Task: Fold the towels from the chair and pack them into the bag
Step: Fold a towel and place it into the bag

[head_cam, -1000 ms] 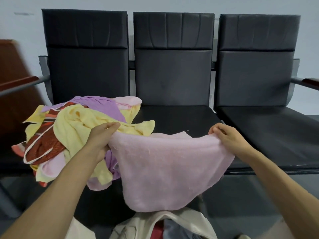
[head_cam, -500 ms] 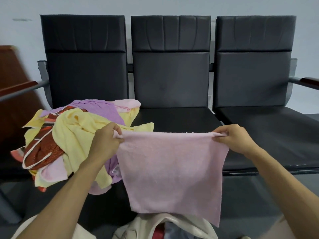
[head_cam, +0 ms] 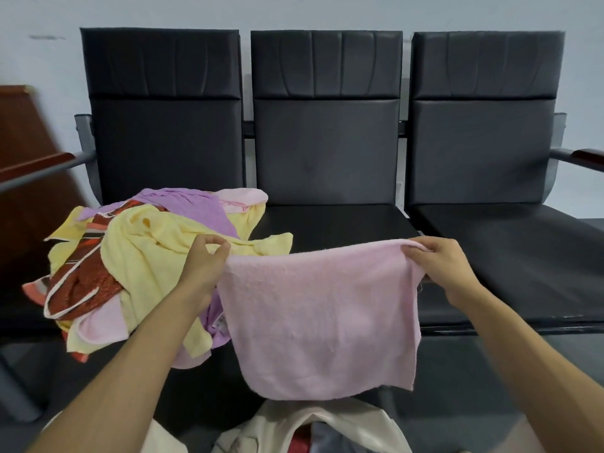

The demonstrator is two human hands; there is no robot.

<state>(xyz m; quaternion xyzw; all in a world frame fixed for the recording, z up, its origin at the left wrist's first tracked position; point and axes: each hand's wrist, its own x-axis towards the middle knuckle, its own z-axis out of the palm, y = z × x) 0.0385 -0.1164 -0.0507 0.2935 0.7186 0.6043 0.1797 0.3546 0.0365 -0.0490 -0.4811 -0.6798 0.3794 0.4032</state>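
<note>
While pinched by both hands, pink towel (head_cam: 322, 322) hangs above bag (head_cam: 327, 429).

A pale grey-blue wall (head_cam: 327, 11) is running behind everything, and a small dark mark (head_cam: 45, 37) is showing on it at the upper left. Three black padded seats are standing against it in one joined row: the left seat (head_cam: 163, 142), the middle seat (head_cam: 327, 152) and the right seat (head_cam: 483, 142). Vertical creases are showing in each upper back panel. A reddish wooden left armrest (head_cam: 36, 165) and right armrest (head_cam: 585, 160) are sticking out on grey metal bars. A brown wooden piece of furniture (head_cam: 23, 132) is standing at the far left. Soft light is shining on the right cushion. The floor (head_cam: 474, 387) below is looking dark grey.
</note>
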